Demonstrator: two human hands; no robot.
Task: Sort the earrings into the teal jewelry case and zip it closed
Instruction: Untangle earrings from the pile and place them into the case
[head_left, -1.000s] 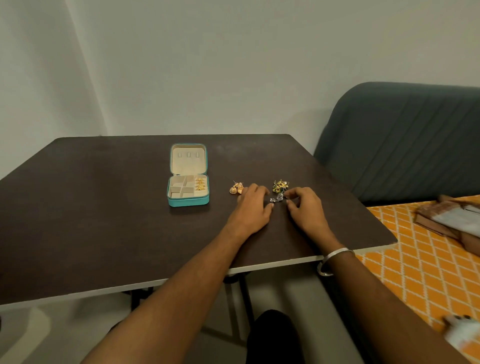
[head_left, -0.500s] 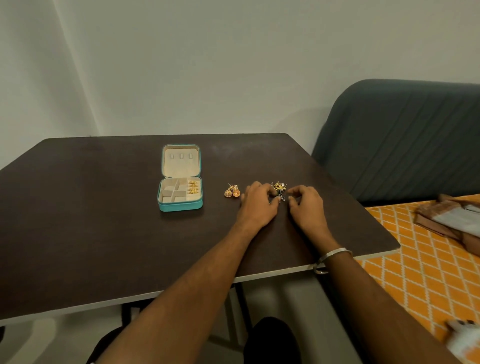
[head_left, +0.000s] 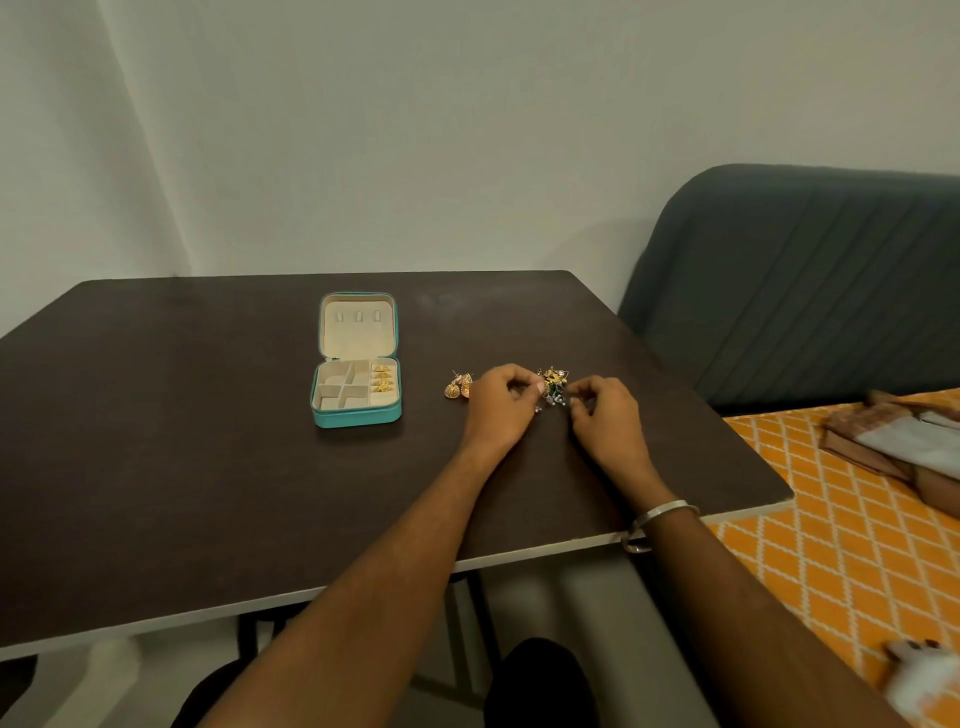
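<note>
The teal jewelry case (head_left: 356, 415) lies open on the dark table (head_left: 156, 441), its lid folded back. Several gold earrings (head_left: 383, 378) fill its right-hand compartments. A pair of gold dome earrings (head_left: 457, 387) lies to the right of the case. Farther right sits a tangled cluster of gold, green and silver earrings (head_left: 551, 384). My left hand (head_left: 498, 410) and my right hand (head_left: 605, 418) flank the cluster with curled fingers, and both pinch pieces of it. Which piece each finger holds is too small to tell.
A grey upholstered headboard (head_left: 805, 291) stands right of the table. Below it an orange patterned bedspread (head_left: 831, 545) carries a folded brown cloth (head_left: 893, 441). The table's front edge (head_left: 363, 584) is close to my body. A metal bangle (head_left: 660, 512) circles my right wrist.
Both hands have stayed at the earring cluster, fingers working it slightly. The camera has shifted a little, so the case appears farther left.
</note>
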